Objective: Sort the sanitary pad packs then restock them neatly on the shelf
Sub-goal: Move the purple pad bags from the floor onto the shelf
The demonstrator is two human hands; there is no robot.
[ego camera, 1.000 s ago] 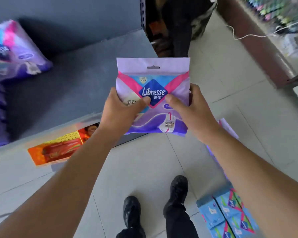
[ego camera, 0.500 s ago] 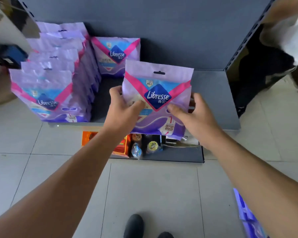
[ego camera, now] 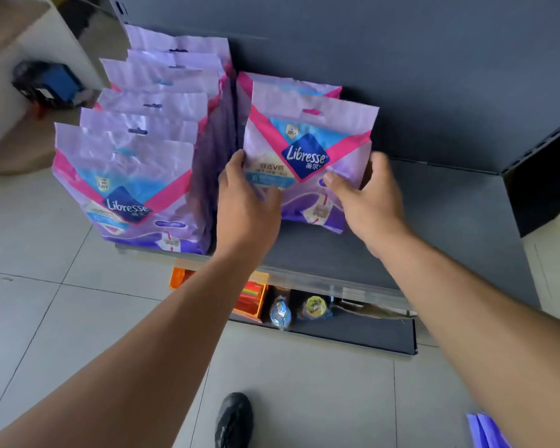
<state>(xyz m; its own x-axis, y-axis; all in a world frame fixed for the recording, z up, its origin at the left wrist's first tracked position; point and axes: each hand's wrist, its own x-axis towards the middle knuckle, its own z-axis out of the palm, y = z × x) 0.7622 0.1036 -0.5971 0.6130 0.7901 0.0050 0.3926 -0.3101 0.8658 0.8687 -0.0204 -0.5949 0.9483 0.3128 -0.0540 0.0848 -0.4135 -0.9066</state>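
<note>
A purple and pink Libresse pad pack stands upright on the dark grey shelf, right in front of another pack of the same kind. My left hand grips its left edge and my right hand grips its right edge. To the left, a row of several matching packs stands one behind the other, reaching the shelf's front edge.
The shelf's grey back panel rises behind the packs. A lower shelf holds orange boxes and small round items. A blue object sits at far left. Purple packs lie on the tiled floor bottom right, near my shoe.
I have carried the pack forward and down from the air onto the shelf, setting it in front of the single pack beside the left row. My view moved closer.
</note>
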